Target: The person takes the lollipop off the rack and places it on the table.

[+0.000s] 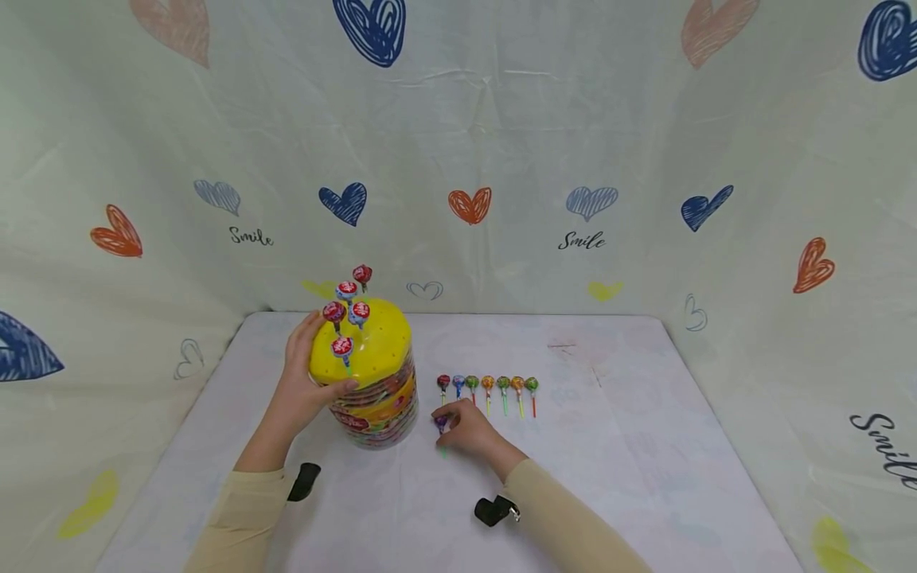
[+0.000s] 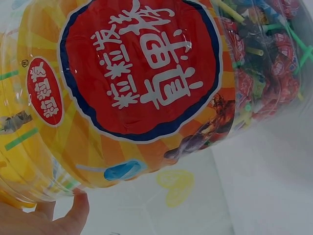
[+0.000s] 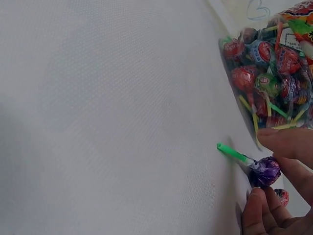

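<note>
My left hand (image 1: 304,374) grips a clear plastic candy jar (image 1: 383,414) by its yellow lid (image 1: 383,334), fingers at the far side and thumb at the front. Several wrapped lollipops (image 1: 342,348) in red, blue and white stand upright in the lid. In the left wrist view the jar's red and orange label (image 2: 146,63) fills much of the picture. My right hand (image 1: 469,430) is low over the table, its fingers curled round a purple-wrapped lollipop (image 3: 265,171) with a green stick. The thumb in the right wrist view looks apart from the candy.
A row of lollipops (image 1: 504,383) lies right of the jar, sticks toward me, in red, blue, green and orange wrappers. The white table (image 1: 609,446) has a cloth with printed hearts (image 1: 469,205) behind it. More lollipops fill the jar (image 3: 266,83).
</note>
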`<state>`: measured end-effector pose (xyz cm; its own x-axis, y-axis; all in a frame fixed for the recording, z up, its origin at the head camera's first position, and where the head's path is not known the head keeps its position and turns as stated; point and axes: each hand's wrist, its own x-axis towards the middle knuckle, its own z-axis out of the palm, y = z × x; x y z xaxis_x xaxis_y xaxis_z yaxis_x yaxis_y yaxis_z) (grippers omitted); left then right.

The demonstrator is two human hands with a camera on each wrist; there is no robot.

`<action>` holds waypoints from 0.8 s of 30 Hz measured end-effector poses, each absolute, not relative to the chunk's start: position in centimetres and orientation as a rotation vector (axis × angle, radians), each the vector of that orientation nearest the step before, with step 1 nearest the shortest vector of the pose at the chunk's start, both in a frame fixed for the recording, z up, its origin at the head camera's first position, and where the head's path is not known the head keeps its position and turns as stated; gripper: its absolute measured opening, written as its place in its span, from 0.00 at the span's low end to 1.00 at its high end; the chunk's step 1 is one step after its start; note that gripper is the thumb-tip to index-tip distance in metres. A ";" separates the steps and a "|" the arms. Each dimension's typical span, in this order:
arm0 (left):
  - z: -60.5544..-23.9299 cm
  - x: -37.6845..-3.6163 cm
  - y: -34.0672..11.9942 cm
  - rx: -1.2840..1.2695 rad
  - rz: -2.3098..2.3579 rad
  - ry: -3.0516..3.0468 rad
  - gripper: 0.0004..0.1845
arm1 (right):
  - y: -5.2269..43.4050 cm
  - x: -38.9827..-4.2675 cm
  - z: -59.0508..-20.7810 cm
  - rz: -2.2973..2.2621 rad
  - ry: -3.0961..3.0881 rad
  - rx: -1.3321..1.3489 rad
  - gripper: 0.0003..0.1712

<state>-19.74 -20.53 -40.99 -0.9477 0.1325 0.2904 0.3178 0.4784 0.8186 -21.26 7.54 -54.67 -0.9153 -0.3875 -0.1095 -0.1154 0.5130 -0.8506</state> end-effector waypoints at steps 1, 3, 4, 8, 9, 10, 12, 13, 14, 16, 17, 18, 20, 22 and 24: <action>-41.0 -19.7 -20.5 -0.392 -1.465 -2.536 0.54 | 7.6 -21.2 -54.7 -1.361 2.475 -0.411 0.23; -40.9 -19.8 -20.6 -0.394 -1.463 -2.537 0.54 | 7.7 -21.1 -54.7 -1.368 2.478 -0.392 0.23; -40.9 -19.8 -20.6 -0.393 -1.463 -2.537 0.54 | 7.8 -21.1 -54.7 -1.378 2.476 -0.388 0.24; -40.9 -19.8 -20.5 -0.392 -1.463 -2.536 0.54 | 7.9 -21.0 -54.8 -1.405 2.459 -0.364 0.25; -40.9 -19.8 -20.5 -0.391 -1.462 -2.536 0.54 | 8.0 -21.0 -54.8 -1.408 2.455 -0.351 0.25; -41.0 -19.8 -20.5 -0.392 -1.463 -2.535 0.54 | 8.0 -21.0 -54.7 -1.407 2.454 -0.335 0.25; -41.0 -19.8 -20.5 -0.396 -1.464 -2.532 0.54 | 8.1 -21.1 -54.4 -1.414 2.446 -0.298 0.25; -41.0 -19.8 -20.5 -0.398 -1.464 -2.530 0.54 | 8.1 -21.2 -54.2 -1.424 2.441 -0.279 0.26; -41.0 -19.8 -20.5 -0.398 -1.464 -2.528 0.54 | 8.2 -21.3 -53.9 -1.443 2.437 -0.259 0.26; -41.1 -19.8 -20.5 -0.397 -1.465 -2.527 0.54 | 8.2 -21.5 -53.1 -1.509 2.415 -0.220 0.26; -41.1 -19.8 -20.5 -0.394 -1.464 -2.528 0.54 | 8.2 -21.6 -52.5 -1.558 2.394 -0.201 0.27; -41.0 -19.8 -20.5 -0.391 -1.461 -2.530 0.54 | 8.3 -21.8 -51.9 -1.607 2.380 -0.195 0.27; -41.0 -19.7 -20.4 -0.385 -1.456 -2.535 0.54 | 8.3 -21.9 -50.5 -1.704 2.358 -0.195 0.27; -40.9 -19.6 -20.4 -0.380 -1.462 -2.539 0.53 | 8.3 -22.0 -48.9 -1.818 2.314 -0.234 0.27; -40.7 -19.6 -20.3 -0.385 -1.469 -2.537 0.53 | 8.2 -22.0 -47.3 -1.924 2.262 -0.305 0.27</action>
<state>-19.61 -20.34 -40.72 -0.9494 0.1301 0.2858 0.3127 0.4771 0.8213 -22.02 8.23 -47.30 -0.9670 -0.2545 0.0128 -0.0535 0.1535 -0.9867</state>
